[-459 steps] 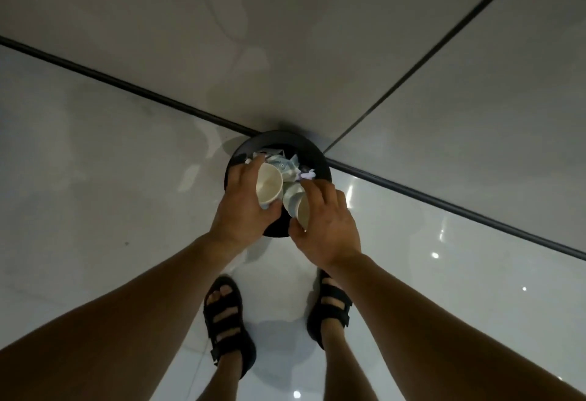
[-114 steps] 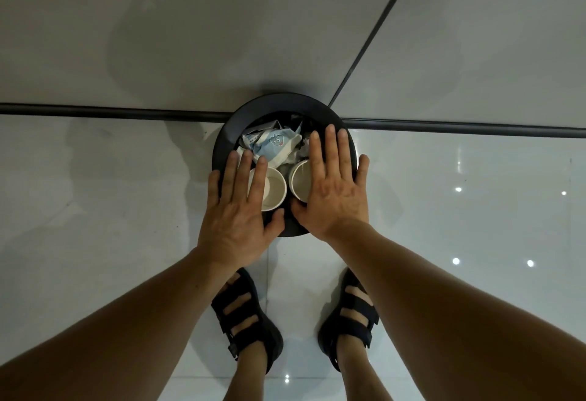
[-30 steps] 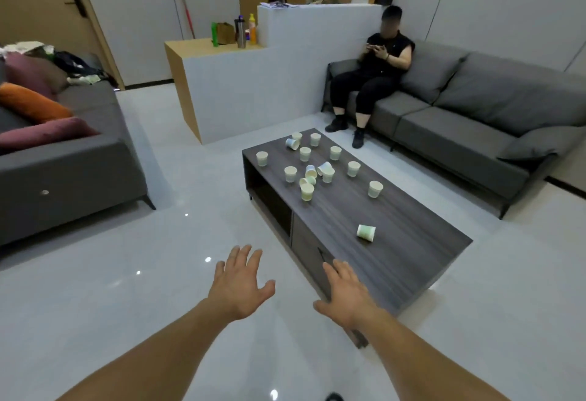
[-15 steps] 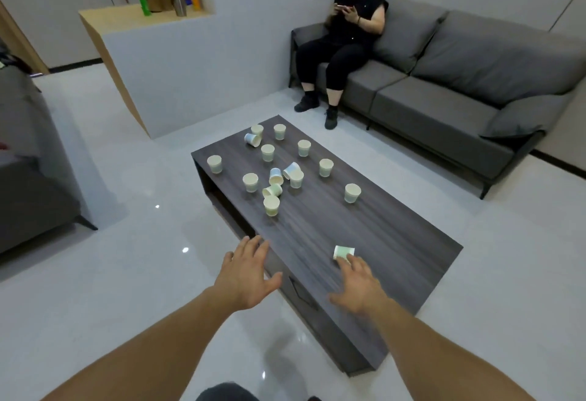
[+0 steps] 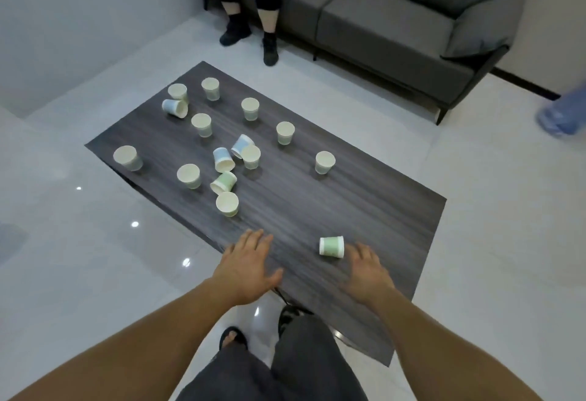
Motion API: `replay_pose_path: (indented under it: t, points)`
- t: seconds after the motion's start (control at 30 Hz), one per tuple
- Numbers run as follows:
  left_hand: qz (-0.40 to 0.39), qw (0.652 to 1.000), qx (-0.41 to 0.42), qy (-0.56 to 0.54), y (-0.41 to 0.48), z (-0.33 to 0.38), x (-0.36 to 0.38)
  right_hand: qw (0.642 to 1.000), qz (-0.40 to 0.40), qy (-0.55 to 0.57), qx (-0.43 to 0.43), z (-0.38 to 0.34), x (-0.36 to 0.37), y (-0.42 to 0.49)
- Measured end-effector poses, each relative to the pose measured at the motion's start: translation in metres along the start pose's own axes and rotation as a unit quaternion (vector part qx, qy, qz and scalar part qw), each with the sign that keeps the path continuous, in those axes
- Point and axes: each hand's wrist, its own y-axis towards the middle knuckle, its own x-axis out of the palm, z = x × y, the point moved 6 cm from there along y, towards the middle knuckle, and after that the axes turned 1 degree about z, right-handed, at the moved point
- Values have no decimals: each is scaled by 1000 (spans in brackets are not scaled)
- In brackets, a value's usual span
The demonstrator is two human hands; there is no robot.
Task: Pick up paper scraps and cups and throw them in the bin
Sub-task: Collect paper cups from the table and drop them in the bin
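Both arms have come forward over the near end of the surface [image 5: 348, 197] since half a second ago, and the head view has dropped closer to it; the seated person [image 5: 250, 4] on the grey sofa [image 5: 396, 13] is now cut off above the knees.

Seen from the head camera, fifteen paper cups stand or lie on the dark wood-grain surface; ten are upright and five are tipped over (three blue-printed, two green). Their print is too blurred to read.

The nearest cup [image 5: 331, 245] is green and lies on its side apart from the rest, its long axis running left to right across the view; which end is the mouth I cannot tell. The other green cup [image 5: 223, 182] lies on its side in the far cluster, mouth toward the near left.

The right grip [image 5: 364, 270] is loose and holds nothing, fingers straight, fingertips [image 5: 358, 250] just beside the nearest cup's right end; contact is unclear. The left grip [image 5: 249, 265] is spread flat over the surface's near left edge, also holding nothing.

One sandalled foot [image 5: 233, 337] shows on the glossy floor [image 5: 95, 273]; a blurred blue shape [image 5: 564, 115] sits at the right edge.
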Motion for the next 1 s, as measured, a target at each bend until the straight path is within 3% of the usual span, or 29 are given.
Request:
replay_pose_path:
  t: [0.2, 0.5, 0.7, 0.87, 1.0]
  points:
    - [-59, 998, 20, 9, 89, -10, 39, 999, 9, 30, 6, 17, 33, 101]
    - [-125, 992, 25, -24, 208, 4, 112, 997, -68, 13, -21, 57, 95, 196]
    - [-142, 987, 28, -76, 253, 27, 99, 989, -32, 49, -136, 20, 45, 230]
    - [-108, 987, 17, -115, 285, 11, 64, 969, 11, 65, -237, -23, -19, 260]
    - [-71, 982, 2, -173, 296, -2, 43, 958, -2, 60, -279, -46, -41, 276]
